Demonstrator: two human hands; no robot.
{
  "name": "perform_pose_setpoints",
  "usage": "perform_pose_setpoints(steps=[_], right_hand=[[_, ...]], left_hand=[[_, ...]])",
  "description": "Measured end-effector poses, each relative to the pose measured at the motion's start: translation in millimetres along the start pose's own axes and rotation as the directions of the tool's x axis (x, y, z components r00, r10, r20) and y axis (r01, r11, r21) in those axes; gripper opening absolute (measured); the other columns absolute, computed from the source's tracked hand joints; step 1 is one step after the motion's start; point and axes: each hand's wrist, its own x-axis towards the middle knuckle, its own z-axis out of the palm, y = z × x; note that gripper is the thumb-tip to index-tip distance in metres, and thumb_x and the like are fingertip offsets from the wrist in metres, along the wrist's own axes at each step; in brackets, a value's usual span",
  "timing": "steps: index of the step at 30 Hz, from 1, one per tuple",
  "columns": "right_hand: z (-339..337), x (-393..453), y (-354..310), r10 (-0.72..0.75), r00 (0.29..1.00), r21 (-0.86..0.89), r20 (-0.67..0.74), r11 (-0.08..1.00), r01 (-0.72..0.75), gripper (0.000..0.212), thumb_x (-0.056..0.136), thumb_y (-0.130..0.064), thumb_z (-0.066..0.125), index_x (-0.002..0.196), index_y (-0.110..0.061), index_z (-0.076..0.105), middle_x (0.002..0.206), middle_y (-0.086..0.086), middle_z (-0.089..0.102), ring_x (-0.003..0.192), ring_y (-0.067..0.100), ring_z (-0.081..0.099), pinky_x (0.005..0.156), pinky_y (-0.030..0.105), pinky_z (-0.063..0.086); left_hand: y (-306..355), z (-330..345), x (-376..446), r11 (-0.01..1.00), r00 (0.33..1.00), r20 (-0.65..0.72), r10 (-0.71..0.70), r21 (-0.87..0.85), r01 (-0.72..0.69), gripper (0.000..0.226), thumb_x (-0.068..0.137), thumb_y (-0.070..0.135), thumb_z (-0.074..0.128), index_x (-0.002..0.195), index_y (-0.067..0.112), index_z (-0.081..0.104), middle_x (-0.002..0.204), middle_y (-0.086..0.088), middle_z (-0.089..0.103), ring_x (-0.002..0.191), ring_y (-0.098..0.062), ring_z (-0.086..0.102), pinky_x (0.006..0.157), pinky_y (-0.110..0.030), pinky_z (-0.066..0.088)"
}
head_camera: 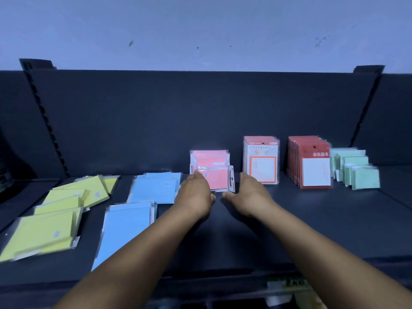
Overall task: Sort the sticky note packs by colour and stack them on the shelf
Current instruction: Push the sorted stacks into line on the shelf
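Two bare forearms come into view from the lower edge, with no sleeves, watch, bracelet or glove on either. The left hand and the right hand carry no rings that can be seen. The fingernails are too blurred to tell.

Pale blue-grey wall with small marks, slotted shelf uprights, blurred items below shelf edge

Left hand and right hand flank the upright pink packs on the shelf, fingers touching them; blue packs lie left of the left hand.
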Motion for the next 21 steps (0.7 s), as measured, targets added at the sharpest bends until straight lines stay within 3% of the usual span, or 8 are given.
perform_pose_setpoints(steps=[4,11,17,21], right_hand=[[-2.6,-21.3,1.2,-0.083,0.996,-0.111,0.019,0.99,0.084,0.072,0.091,-0.045,0.056,0.147,-0.011,0.027,0.153,0.005,0.032,0.14,0.024,0.031,0.112,0.034,0.029],[-8.1,-48.5,-2.0,-0.2,0.975,-0.21,0.098,0.953,0.216,0.069,0.093,-0.048,0.051,0.147,-0.012,0.028,0.153,0.004,0.031,0.141,0.023,0.028,0.115,0.034,0.025],[-11.7,-61.2,-10.9,-0.305,0.94,-0.205,0.155,0.921,0.332,0.067,0.094,-0.049,0.049,0.146,-0.011,0.029,0.154,0.004,0.031,0.142,0.023,0.027,0.115,0.034,0.025],[-8.6,-68.7,-19.9,-0.36,0.912,-0.183,0.197,0.9,0.395,0.071,0.095,-0.048,0.046,0.151,-0.011,0.021,0.157,0.004,0.025,0.144,0.021,0.023,0.116,0.032,0.021]], left_hand=[[-1.6,-4.2,-18.7,0.989,0.995,0.009,0.098,0.11,-0.098,0.054,0.092,0.034,0.056,0.133,0.003,0.041,0.138,-0.014,0.043,0.128,-0.029,0.041,0.103,-0.034,0.036],[-2.6,-12.3,-50.5,0.96,0.983,0.059,0.176,0.211,-0.185,0.063,0.093,0.041,0.051,0.141,0.005,0.032,0.149,-0.012,0.034,0.141,-0.027,0.027,0.114,-0.035,0.027],[-6.0,-37.3,-74.2,0.965,0.994,0.045,0.102,0.239,-0.11,0.064,0.094,0.041,0.051,0.143,0.007,0.029,0.15,-0.01,0.032,0.141,-0.026,0.027,0.113,-0.035,0.027],[-17.1,-55.2,-89.3,0.971,0.999,-0.001,0.049,0.235,-0.048,0.055,0.095,0.039,0.05,0.137,0.008,0.036,0.146,-0.008,0.038,0.136,-0.024,0.033,0.108,-0.034,0.031]])
